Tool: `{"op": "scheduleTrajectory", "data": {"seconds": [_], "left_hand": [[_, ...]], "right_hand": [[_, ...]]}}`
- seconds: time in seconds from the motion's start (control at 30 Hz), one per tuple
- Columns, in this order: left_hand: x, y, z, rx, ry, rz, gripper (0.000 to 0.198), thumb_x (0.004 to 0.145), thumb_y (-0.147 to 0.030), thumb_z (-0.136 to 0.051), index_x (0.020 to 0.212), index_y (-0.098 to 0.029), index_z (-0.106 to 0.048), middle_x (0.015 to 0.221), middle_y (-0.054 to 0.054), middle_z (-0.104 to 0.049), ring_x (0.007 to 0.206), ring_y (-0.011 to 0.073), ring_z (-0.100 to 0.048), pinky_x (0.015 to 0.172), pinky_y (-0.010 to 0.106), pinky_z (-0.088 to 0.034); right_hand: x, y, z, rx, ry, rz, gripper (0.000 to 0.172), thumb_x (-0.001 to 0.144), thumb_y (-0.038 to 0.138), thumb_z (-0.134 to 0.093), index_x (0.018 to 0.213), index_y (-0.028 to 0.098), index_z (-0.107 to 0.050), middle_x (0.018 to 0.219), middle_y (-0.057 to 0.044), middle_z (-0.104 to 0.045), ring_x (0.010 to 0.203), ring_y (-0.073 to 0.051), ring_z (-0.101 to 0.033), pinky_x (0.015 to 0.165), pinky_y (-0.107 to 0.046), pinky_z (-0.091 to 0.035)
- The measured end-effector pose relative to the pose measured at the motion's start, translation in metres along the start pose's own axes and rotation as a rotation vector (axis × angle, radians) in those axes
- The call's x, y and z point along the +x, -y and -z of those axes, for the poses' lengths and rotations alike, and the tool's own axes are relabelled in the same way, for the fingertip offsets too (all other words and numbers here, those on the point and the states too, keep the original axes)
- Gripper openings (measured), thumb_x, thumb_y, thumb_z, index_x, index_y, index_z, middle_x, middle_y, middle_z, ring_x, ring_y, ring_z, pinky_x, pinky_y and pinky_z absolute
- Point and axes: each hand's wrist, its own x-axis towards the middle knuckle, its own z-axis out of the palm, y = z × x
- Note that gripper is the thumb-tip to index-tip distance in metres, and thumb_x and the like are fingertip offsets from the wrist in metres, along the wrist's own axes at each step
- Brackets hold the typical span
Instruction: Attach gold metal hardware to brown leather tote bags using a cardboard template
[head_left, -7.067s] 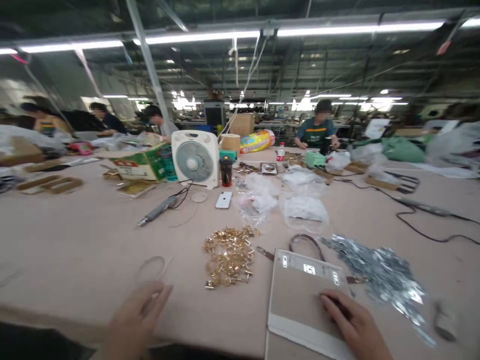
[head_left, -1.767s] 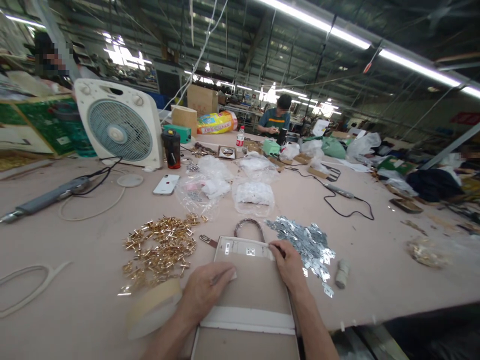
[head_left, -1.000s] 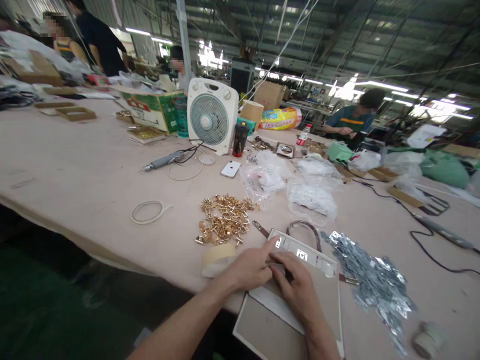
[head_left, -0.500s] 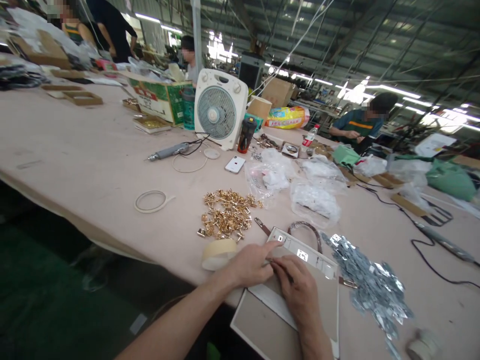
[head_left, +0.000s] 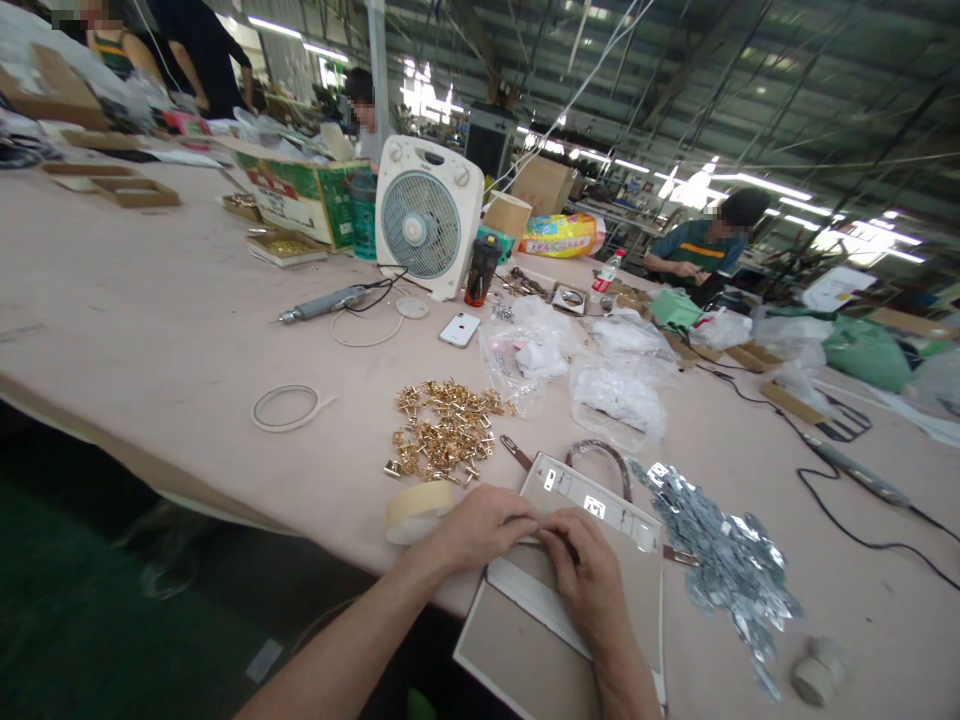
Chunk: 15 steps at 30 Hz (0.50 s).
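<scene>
Over a flat beige bag panel [head_left: 637, 580] with white edges, my left hand [head_left: 491, 525] and my right hand [head_left: 581, 560] meet fingertip to fingertip. Both are closed in a pinch; what lies between the fingers is too small to make out. Small metal plates [head_left: 595, 507] sit along the panel's upper strip, and a brown handle [head_left: 604, 450] curves out behind it. A masking tape roll [head_left: 420, 510] stands beside my left wrist. Gold fasteners [head_left: 442, 428] form a pile beyond my left hand. Silver metal plates [head_left: 720, 555] are heaped right of the panel.
A white fan [head_left: 429, 220], a dark bottle [head_left: 481, 270] and a phone [head_left: 459, 330] are farther back. Clear plastic bags [head_left: 619, 395] lie behind the panel. A corded tool [head_left: 855, 470] is at right. A person [head_left: 705, 245] works across the table.
My left index finger, which was stretched out over the panel's upper strip, has drawn back and curled in toward my right fingertips. The whole view has shifted slightly, moving the scene left.
</scene>
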Motion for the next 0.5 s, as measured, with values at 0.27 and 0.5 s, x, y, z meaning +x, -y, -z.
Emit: {"op": "scheduleTrajectory", "data": {"seconds": [0.27, 0.5], "left_hand": [[0.005, 0.000, -0.002, -0.248, -0.083, 0.180, 0.020, 0.092, -0.030, -0.062, 0.084, -0.017, -0.076, 0.072, -0.002, -0.067, 0.070, 0.0134, -0.058, 0.065, 0.023, -0.040], [0.012, -0.006, -0.003, -0.093, -0.183, 0.206, 0.026, 0.098, -0.034, -0.054, 0.083, -0.018, -0.069, 0.082, 0.002, -0.070, 0.080, 0.0180, -0.062, 0.071, 0.026, -0.042]], "right_hand": [[-0.002, 0.003, -0.004, -0.096, -0.122, 0.175, 0.013, 0.103, 0.015, -0.059, 0.105, 0.025, -0.068, 0.101, -0.006, -0.067, 0.098, -0.022, -0.063, 0.087, -0.036, -0.053], [-0.008, -0.003, 0.013, 0.135, -0.459, -0.085, 0.007, 0.103, 0.024, -0.059, 0.105, 0.025, -0.066, 0.102, -0.004, -0.066, 0.100, -0.021, -0.063, 0.091, -0.036, -0.049]]}}
